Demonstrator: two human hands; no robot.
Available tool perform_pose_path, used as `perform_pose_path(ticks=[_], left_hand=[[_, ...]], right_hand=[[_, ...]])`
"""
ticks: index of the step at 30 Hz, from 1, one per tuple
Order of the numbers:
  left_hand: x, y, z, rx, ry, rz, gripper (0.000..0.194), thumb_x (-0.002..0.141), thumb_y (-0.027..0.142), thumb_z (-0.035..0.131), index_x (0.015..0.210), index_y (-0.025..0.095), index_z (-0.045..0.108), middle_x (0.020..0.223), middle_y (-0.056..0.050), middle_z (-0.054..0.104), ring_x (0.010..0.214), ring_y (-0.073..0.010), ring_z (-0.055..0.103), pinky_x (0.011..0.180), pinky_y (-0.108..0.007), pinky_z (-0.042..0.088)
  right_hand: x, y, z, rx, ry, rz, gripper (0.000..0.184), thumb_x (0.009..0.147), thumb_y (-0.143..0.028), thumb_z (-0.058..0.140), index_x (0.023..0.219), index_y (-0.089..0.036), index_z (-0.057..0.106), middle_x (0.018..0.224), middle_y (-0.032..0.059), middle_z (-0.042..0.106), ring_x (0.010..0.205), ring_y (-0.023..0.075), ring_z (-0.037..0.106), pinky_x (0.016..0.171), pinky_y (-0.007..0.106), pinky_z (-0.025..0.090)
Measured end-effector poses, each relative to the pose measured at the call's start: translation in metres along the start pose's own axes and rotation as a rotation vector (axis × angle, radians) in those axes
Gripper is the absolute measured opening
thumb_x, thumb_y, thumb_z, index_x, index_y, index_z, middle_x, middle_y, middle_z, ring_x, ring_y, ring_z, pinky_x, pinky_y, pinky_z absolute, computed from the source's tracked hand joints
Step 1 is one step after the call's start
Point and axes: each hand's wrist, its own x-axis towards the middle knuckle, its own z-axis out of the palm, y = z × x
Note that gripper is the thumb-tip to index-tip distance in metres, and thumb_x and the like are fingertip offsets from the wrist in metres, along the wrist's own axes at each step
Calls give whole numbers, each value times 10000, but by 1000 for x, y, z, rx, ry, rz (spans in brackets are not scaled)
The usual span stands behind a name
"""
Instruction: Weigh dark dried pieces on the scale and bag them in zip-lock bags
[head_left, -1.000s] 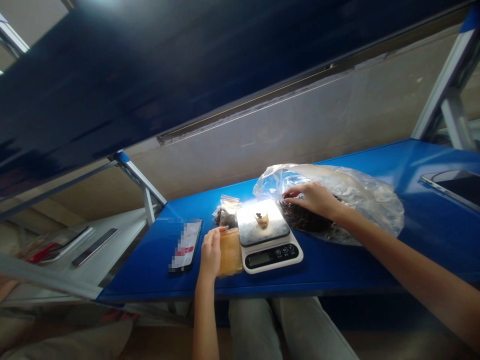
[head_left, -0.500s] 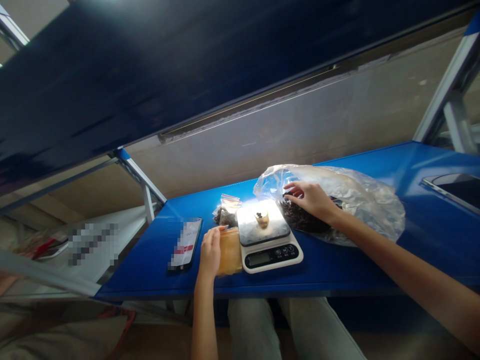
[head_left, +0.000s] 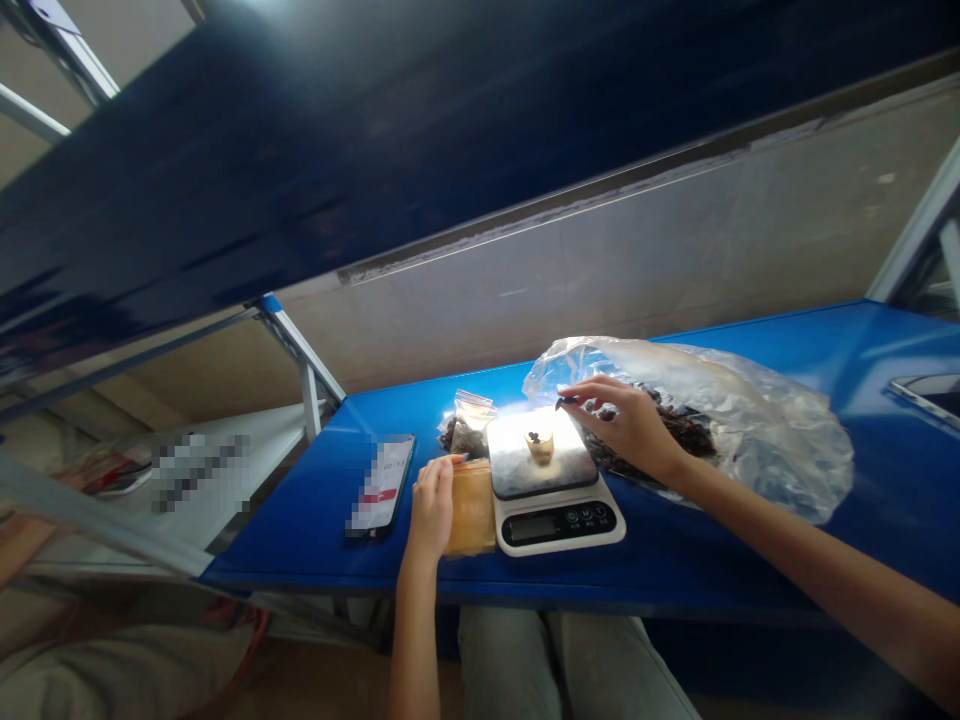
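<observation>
My right hand (head_left: 626,425) pinches a small dark dried piece (head_left: 568,402) just above the back right of a white digital kitchen scale (head_left: 559,525). On the lit weighing plate stands a small beige cup-shaped container (head_left: 539,447) with dark bits at its top. Beneath and beyond that hand, a large clear plastic bag (head_left: 780,430) lies spread, with dark dried pieces (head_left: 686,430) in its mouth. My left hand (head_left: 433,500) lies with its fingers extended along the left edge of a stack of yellowish-brown flat pouches (head_left: 472,515), left of the scale.
A small zip bag of dark pieces (head_left: 466,425) sits behind the pouches. A phone showing a timer (head_left: 381,490) lies at left on the blue table (head_left: 300,530). Another device (head_left: 930,395) is at the right edge. A blue shelf (head_left: 420,150) hangs overhead. Another person's arm (head_left: 34,540) shows at far left.
My right hand has moved from the dark pieces in the large bag toward the scale, carrying a dark piece. My left hand stays by the pouches. The view has shifted slightly.
</observation>
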Motion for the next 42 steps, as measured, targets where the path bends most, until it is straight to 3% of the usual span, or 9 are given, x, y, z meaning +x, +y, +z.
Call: perform_pose_path(ticks=[4,12,19,24,30,34,42], left_hand=[[0,1,0,5,19,26,376,917,362,335,941,210,678,1038,-71,694,1044,-230,596,964,-399,426],[-1,2,0,11,10,1,384,919,384,335,954,213,678,1064,-72,689,1072,-236,587,978,-412,418],[0,1,-1,11,-1,-15,380,919,390,337,973,217,670,1087,-73,680,1097,-237,573,1002,-417,402],[0,-2,-1,19,-1,-16,373,923,392,342,964,222,671,1082,-67,679,1092,-232,579,1000,-409,408],[1,-7,0,0,-3,15,362,926,387,361,988,220,677,1086,-70,674,1096,-229,577,994,-399,414],[2,-6,0,1,1,7,359,926,376,358,980,216,674,1084,-72,677,1096,-232,577,999,-411,407],[2,-2,0,22,-2,14,351,923,369,354,961,218,668,1067,-69,685,1070,-234,589,978,-413,416]], right_hand=[[-6,-14,12,46,-48,-57,237,845,-338,593,1019,-230,711,928,63,725,748,180,665,693,326,555],[-9,-17,13,82,-134,4,303,838,-298,594,1122,-235,679,1007,58,739,774,184,679,716,332,560],[-9,-23,11,67,-182,-29,278,863,-316,561,1108,-244,670,1048,59,735,955,224,678,867,390,522],[-3,-6,3,-172,-81,-21,240,860,-271,532,1038,-225,686,1051,75,729,963,252,671,904,427,477],[0,21,-13,-550,-289,203,317,805,-396,575,983,-173,712,1074,134,721,1016,336,648,886,458,442],[-2,23,-14,-580,-378,178,266,788,-397,576,893,-211,734,970,92,754,951,303,673,835,395,441],[-1,32,-19,-534,-338,263,242,787,-337,572,898,-215,749,947,58,764,910,261,695,788,357,459]])
